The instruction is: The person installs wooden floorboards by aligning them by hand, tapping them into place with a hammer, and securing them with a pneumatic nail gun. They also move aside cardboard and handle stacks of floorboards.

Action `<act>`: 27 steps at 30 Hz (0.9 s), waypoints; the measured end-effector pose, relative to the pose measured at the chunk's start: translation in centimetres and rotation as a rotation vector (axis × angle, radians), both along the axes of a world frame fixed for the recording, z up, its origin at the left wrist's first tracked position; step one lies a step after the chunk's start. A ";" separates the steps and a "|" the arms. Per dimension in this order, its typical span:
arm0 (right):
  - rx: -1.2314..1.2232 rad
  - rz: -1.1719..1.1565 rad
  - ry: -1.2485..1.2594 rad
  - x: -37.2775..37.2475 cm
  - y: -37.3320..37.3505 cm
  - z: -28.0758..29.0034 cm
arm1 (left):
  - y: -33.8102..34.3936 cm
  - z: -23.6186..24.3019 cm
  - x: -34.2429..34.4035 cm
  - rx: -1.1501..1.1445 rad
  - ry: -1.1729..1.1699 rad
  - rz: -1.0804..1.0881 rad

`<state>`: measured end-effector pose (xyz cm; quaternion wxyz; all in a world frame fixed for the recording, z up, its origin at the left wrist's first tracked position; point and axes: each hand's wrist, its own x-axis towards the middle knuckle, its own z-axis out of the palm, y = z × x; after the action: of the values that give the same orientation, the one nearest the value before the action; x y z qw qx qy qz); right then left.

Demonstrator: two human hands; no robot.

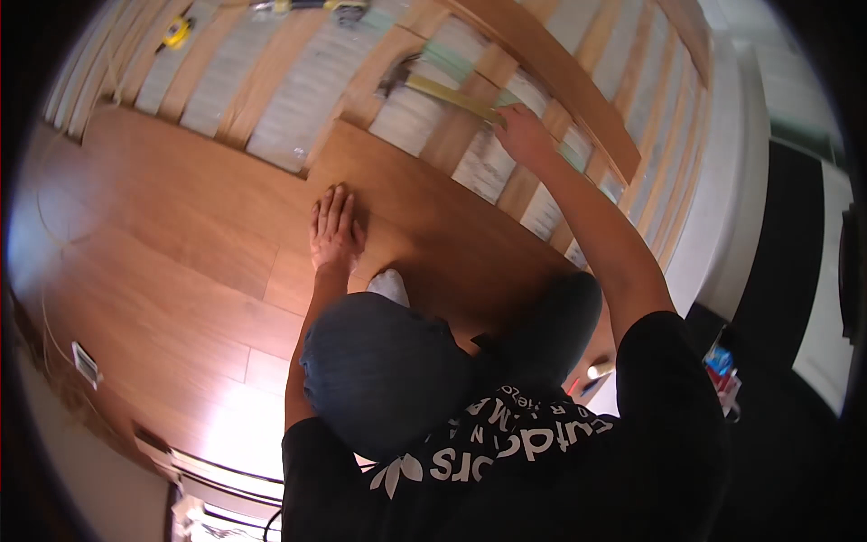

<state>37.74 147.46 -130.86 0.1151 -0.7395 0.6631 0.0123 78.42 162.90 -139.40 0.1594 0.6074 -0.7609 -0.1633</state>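
I have the right hand [524, 135] closed around the end of the yellow handle of a hammer [452, 98]. The hammer is out past the far edge of the laid wooden floor [172, 217], over the open battens [271, 72], its dark head pointing left; from this head view I cannot tell whether that head touches anything. I have the left hand [335, 233] open and palm down, fingers slightly spread, on the floor just inside the left end of its outermost board [424, 194]. That board's end juts past the neighbouring floor edge, making a stepped corner.

Beyond the outermost board I see a loose plank [560, 81] lying slantwise across the battens, with pale sheeting [298, 99] showing in the gaps. Past the floor's far edge, towards its left corner, I make out a yellow tape measure [176, 33]; a yellow-and-dark tool [348, 10] lies farther right, partly cut off by the frame. A small white object [87, 364] sits near the floor's left edge.
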 end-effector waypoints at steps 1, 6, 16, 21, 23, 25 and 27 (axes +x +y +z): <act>-0.063 -0.043 -0.050 -3.9 3.7 1.3 | 0.0 -0.6 -0.7 -0.053 -0.031 -0.023; -0.186 -0.636 -0.027 -21.7 31.8 5.6 | 2.1 -0.5 -3.6 -0.242 -0.093 -0.164; 0.159 -2.187 -0.070 -17.1 92.8 -2.5 | 1.3 3.5 -0.5 0.244 -0.278 -0.419; 0.008 -2.506 0.033 -13.7 96.5 -6.2 | -8.2 18.6 -10.0 0.528 -0.318 -0.450; 0.003 -2.539 0.170 -14.1 96.2 -7.4 | -11.8 24.9 -19.1 0.531 -0.206 -0.499; 0.000 -2.567 0.274 -14.6 95.1 -8.2 | -14.4 31.2 -30.8 0.507 -0.026 -0.490; 0.021 -2.562 0.175 -15.7 94.3 -8.3 | -14.0 36.4 -41.9 0.396 0.044 -0.583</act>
<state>22.05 241.81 -139.16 0.0067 0.4271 0.9026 -0.0530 36.54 148.93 -103.03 0.0018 0.3803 -0.8522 -0.3594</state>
